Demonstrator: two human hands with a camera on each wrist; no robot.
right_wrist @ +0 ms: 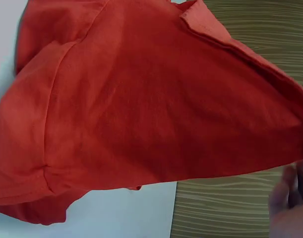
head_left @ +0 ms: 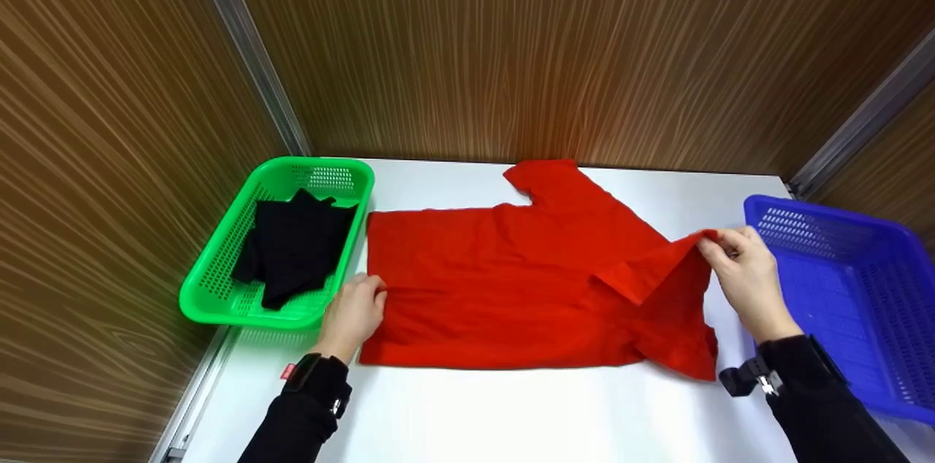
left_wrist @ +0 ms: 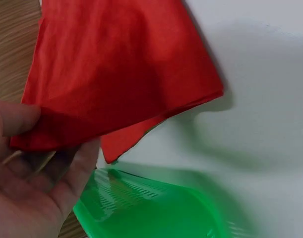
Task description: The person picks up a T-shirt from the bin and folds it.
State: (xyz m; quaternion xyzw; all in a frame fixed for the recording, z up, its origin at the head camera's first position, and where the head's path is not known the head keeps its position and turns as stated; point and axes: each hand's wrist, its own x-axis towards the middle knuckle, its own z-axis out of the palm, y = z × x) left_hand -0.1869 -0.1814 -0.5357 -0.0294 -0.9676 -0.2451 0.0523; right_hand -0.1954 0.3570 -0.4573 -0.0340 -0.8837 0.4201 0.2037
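Observation:
A red short-sleeved shirt (head_left: 475, 273) lies spread sideways on the white table, its hem to the left and one sleeve pointing to the back wall. At the hem, my left hand (head_left: 356, 313) pinches the edge, with the thumb on top and fingers beneath, as the left wrist view shows. Over on the right, my right hand (head_left: 745, 273) pinches the shirt's upper end between thumb and fingers and holds it lifted off the table. That raised part forms a slanting fold. In the right wrist view, the cloth hides part of the right hand (right_wrist: 292, 198).
To the left stands a green basket (head_left: 191, 295) with black cloth (head_left: 296, 247) in it. A blue basket (head_left: 840, 302) is at the right, beside my right forearm. Wood-grain panels (head_left: 511, 47) close off the back and sides of the white table (head_left: 467, 412).

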